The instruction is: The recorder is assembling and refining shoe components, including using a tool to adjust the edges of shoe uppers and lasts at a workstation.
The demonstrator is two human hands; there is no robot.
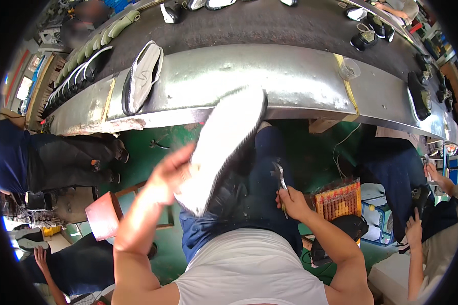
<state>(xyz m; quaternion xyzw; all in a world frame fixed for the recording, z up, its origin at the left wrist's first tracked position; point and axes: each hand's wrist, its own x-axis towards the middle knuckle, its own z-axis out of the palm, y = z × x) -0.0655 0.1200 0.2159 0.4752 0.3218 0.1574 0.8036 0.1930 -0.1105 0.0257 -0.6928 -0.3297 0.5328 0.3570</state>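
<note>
Holds the white-soled shoe [226,142] above the lap [206,231], pinched at its left edge by the left hand [172,173], with long axis slanting away rightward to the worktop [300,71], and grips a pincer-like tool [281,178] in the curled right hand [293,202], apart on the right.

On the metal ledge [229,63] lie a light grey shoe [143,79] left of the middle, a clear plastic cup [349,69] right of the middle beside a yellow strap [352,99], and a black shoe [417,96] near the right end. Beyond the ledge spreads a dark surface [269,30], with a row of olive-green shoes [94,46] behind the ledge's left part. Below the ledge is green floor [180,256], with a reddish box [105,216] below its left half and a brown slatted mat [336,201] below its right half.
</note>
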